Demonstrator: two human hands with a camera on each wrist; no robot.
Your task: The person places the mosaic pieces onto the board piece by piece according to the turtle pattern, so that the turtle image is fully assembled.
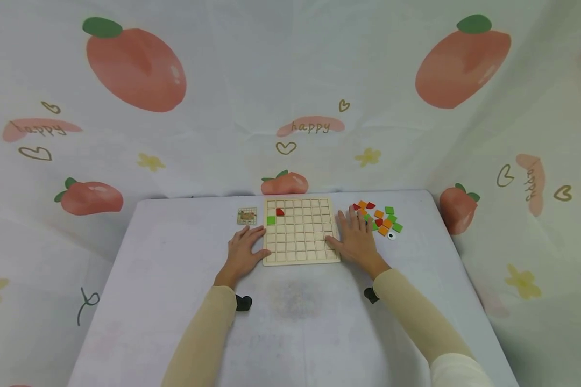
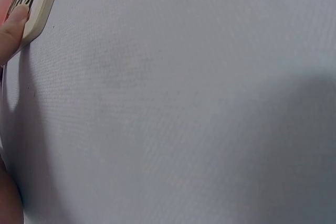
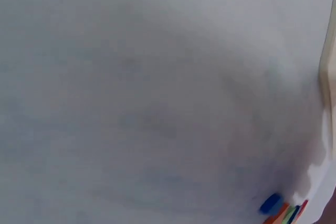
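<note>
Green, orange and red tiles (image 1: 379,214) lie by the right hand (image 1: 359,240), its fingers relaxed. The left hand (image 1: 243,250), also relaxed, touches the wooden board (image 1: 300,232) between them.

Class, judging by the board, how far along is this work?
Done: a green tile and a red tile sit on the board. In hand: the left hand touches the board; the right hand is by the board and pile, no tile visibly held. To do: most squares are bare, so more tiles probably need placing.
</note>
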